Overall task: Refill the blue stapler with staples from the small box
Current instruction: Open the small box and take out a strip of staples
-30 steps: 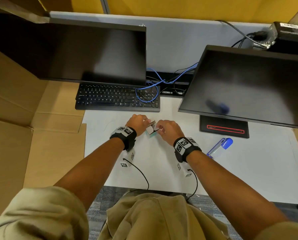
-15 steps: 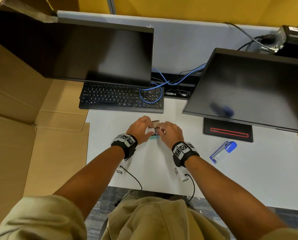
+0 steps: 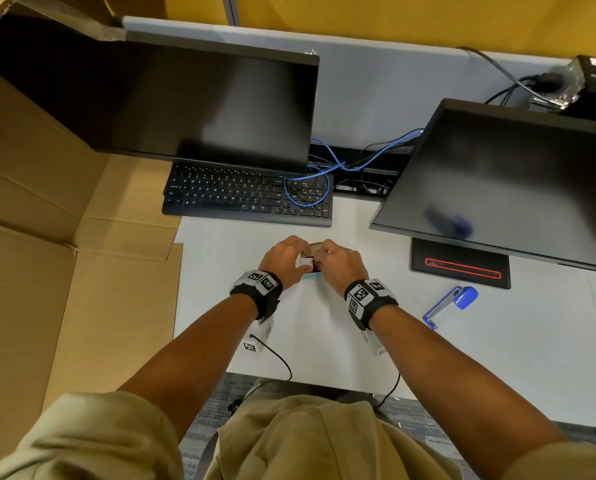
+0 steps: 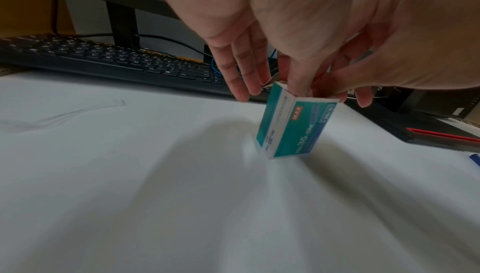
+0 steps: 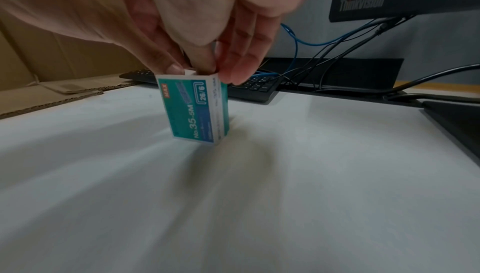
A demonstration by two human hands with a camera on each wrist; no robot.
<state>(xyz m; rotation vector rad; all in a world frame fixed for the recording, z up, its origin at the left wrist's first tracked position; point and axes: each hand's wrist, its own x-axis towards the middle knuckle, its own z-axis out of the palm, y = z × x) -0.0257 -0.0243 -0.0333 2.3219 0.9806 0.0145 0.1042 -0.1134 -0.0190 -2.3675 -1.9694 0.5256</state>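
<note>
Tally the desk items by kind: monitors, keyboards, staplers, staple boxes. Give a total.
Monitors: 2, left monitor and right monitor
Keyboards: 1, black keyboard
Staplers: 1, blue stapler
Staple boxes: 1, teal staple box, standing on end between both hands
Total: 5

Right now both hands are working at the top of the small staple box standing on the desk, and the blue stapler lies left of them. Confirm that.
One thing is wrong: the blue stapler lies right of the hands, as the head view shows. The rest holds.
</note>
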